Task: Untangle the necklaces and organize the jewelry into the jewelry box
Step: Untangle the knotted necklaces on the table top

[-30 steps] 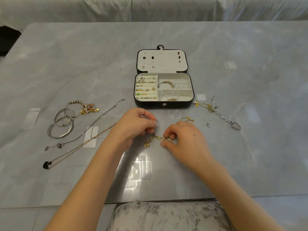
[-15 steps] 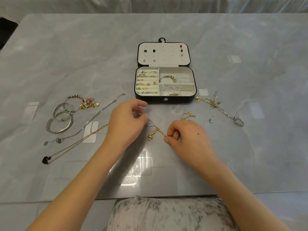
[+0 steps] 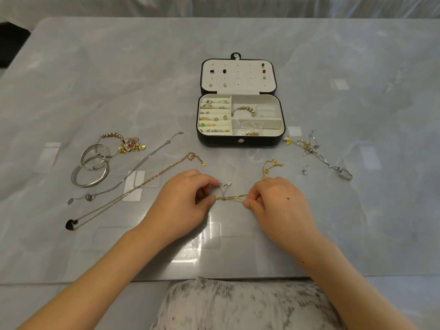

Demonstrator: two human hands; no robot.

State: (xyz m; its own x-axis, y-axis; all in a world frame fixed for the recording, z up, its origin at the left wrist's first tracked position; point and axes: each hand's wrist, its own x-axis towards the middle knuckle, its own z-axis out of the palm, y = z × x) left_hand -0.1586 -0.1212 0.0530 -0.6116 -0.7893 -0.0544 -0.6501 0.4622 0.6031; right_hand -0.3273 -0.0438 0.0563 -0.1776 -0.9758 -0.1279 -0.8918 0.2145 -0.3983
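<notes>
A tangle of gold and silver chains (image 3: 230, 197) is stretched taut between my left hand (image 3: 183, 201) and my right hand (image 3: 278, 201), each pinching one end just above the table. A gold loose end (image 3: 271, 166) trails out past my right hand. The black jewelry box (image 3: 240, 139) stands open behind, with rings in its left slots, a beaded bracelet (image 3: 244, 110) in the middle and earrings on the lid. Another knot of gold and silver chains (image 3: 309, 147) lies right of the box.
Left of my hands lie a gold necklace with a black pendant (image 3: 133, 189), a silver necklace (image 3: 133, 170), silver bangles (image 3: 91, 167) and a charm bracelet (image 3: 123, 142). A small silver piece (image 3: 306, 169) rests at the right. The grey marble table's front edge (image 3: 71, 281) is near my lap.
My hands have pulled apart sideways, drawing the tangled chains from a loose bunch into a straight, taut strand. The gold necklace's clasp end is now uncovered left of the box.
</notes>
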